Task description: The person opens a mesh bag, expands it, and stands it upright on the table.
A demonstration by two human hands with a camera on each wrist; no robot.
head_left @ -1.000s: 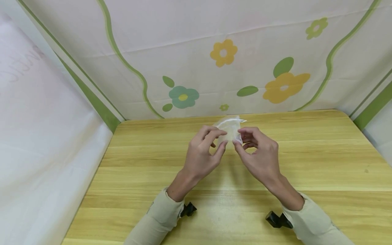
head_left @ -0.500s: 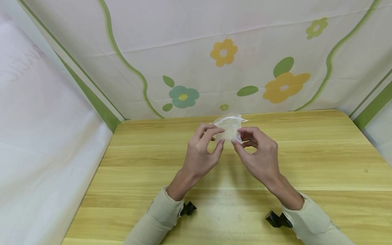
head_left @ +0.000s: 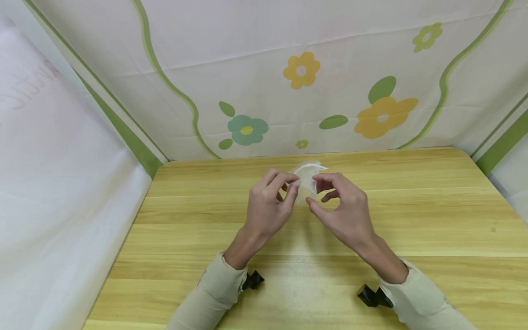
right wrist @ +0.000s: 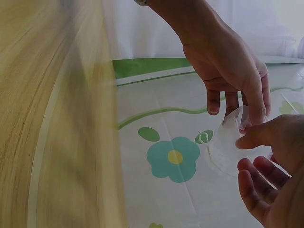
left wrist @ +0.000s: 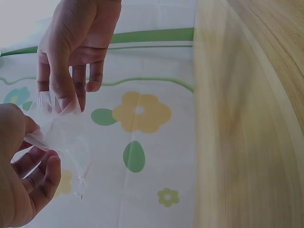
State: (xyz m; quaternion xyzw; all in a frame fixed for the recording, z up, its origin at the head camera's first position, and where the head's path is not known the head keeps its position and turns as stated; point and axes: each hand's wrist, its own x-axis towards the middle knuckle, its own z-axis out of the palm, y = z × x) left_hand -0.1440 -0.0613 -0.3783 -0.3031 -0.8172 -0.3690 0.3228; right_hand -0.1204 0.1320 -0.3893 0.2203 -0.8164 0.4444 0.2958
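Note:
A small sheer white drawstring pouch [head_left: 307, 173] is held between my two hands near the far edge of the table, its white cord [head_left: 316, 166] along the top. My left hand [head_left: 267, 204] pinches the pouch's left side between thumb and forefinger. Opposite it, my right hand [head_left: 348, 201] holds the other side with its curled fingers, the thumb standing apart from the forefinger. In the left wrist view the thin material of the pouch [left wrist: 69, 135] stretches between both hands. The cord's knotted end [right wrist: 204, 137] dangles in the right wrist view.
A wooden table [head_left: 185, 238] lies under my hands. Behind it hangs a pale cloth [head_left: 255, 82] printed with flowers and green lines, and a white cloth [head_left: 62, 206] closes the left side. Black mounts [head_left: 375, 295] show at both cuffs.
The pouch has come slightly nearer and its top has curved. My left thumb and forefinger have closed together on it, while the right thumb has moved left and down, away from the pouch's edge.

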